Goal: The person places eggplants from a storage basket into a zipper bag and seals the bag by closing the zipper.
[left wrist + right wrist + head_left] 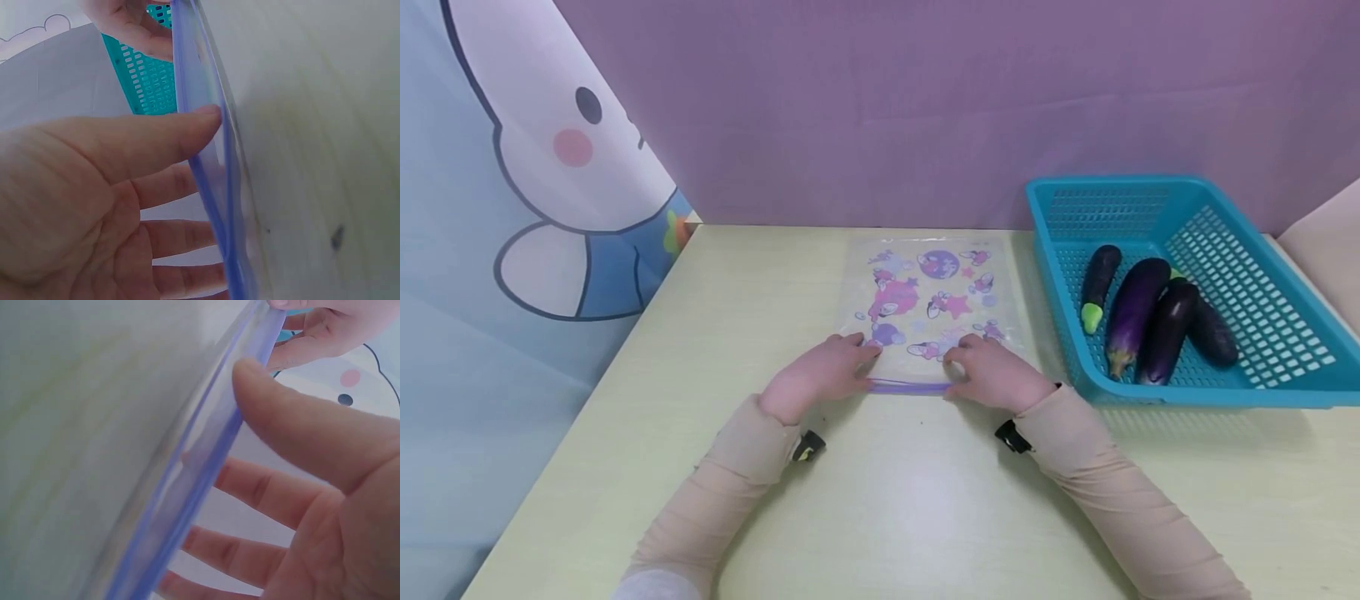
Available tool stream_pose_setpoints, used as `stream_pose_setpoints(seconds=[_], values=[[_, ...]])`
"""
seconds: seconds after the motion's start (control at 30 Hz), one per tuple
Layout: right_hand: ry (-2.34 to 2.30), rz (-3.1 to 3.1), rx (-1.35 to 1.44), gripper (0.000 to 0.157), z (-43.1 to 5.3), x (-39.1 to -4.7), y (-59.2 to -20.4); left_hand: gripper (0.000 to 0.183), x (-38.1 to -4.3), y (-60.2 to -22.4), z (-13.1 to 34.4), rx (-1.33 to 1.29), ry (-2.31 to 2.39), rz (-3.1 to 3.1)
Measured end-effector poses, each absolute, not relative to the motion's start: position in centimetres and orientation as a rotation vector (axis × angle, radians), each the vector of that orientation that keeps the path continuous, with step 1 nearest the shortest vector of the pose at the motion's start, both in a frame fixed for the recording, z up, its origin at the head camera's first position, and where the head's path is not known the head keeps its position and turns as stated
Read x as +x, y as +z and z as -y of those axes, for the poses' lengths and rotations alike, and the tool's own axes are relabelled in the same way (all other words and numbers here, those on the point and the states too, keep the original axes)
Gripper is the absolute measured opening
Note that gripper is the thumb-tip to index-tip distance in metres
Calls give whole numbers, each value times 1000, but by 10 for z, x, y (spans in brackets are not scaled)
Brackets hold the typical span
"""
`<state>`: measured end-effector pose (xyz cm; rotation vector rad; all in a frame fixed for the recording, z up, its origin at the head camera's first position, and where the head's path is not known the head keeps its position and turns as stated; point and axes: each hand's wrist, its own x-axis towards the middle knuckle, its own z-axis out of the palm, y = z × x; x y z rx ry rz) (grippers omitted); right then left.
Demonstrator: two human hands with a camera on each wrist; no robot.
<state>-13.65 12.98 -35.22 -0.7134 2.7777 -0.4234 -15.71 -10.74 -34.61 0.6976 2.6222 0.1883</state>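
A clear zip bag (936, 312) printed with pink and purple cartoon figures lies flat on the table, its purple zip edge (910, 387) toward me. The mouth gapes: two purple strips stand apart in both wrist views. My left hand (823, 375) pinches the bag's upper layer at the left part of this edge, its thumb (203, 125) in the gap and its fingers on top. At the right part, my right hand (996, 373) holds the upper strip between its thumb (256, 384) and fingers, the other fingers spread over the bag.
A blue-green plastic basket (1078, 367) stands on the table to the right of the bag, close to my right forearm. Several dark purple eggplants (1135, 312) lie in it. Behind the table (887, 517) hangs a purple cloth (865, 117), with a cartoon curtain (542, 275) at the left.
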Motion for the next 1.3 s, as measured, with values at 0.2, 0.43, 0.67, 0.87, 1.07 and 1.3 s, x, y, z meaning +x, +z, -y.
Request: stream_pose_setpoints(seconds=[0.2,0.43,0.67,0.87,1.07,1.3], values=[[-531,-2807,-701,11,-130,-140,-353,61,-157,-348,107,698,185,-2629],[-817,-2830,-579,12,-131,-145,-355,60,-155,-345,108,683,189,-2628],[-1022,-2873,-480,11,-130,-146,-354,57,-155,-344,109,690,219,-2639],[-1187,-2901,-419,11,-130,-146,-353,56,-156,-346,110,718,245,-2652],[-1406,-2913,-412,9,-129,-147,-353,65,-158,-346,110,735,283,-2662],[-1463,-2919,-435,9,-130,-146,-352,64,-161,-347,109,751,398,-2688]])
